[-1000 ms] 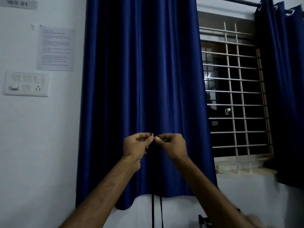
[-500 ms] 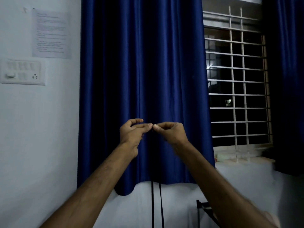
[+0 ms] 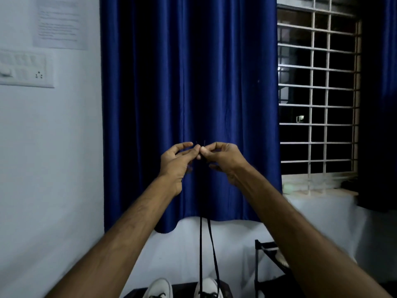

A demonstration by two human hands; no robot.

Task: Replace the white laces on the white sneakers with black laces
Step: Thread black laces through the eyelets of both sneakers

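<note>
Since the earlier frame the view has dipped, bringing two shoes into the bottom edge, while both hands remain raised together at the same spot before the curtain. The left hand (image 3: 175,162) and right hand (image 3: 223,158) each pinch one tip of the thin black lace (image 3: 211,244) between thumb and forefinger; the remaining fingers are spread loosely apart and hold nothing. Both strands hang nearly straight down to the nearer white canvas sneaker (image 3: 207,289), where they enter the eyelets (the lacing itself is cut off by the frame edge). Holding the two tips side by side at full stretch is probably a check that the ends are of equal length before tightening. A second white sneaker (image 3: 160,288) stands just beside the first and also shows dark lacing; no white laces are visible.

Behind the hands hangs a pleated deep-blue curtain (image 3: 189,82), against which the dark lace is hard to trace. To the left are a white wall switchboard (image 3: 25,70) and a printed paper notice (image 3: 60,24); to the right, a white barred window grille (image 3: 318,93) and a black metal rack (image 3: 266,254). Nothing lies between hands and shoe.
</note>
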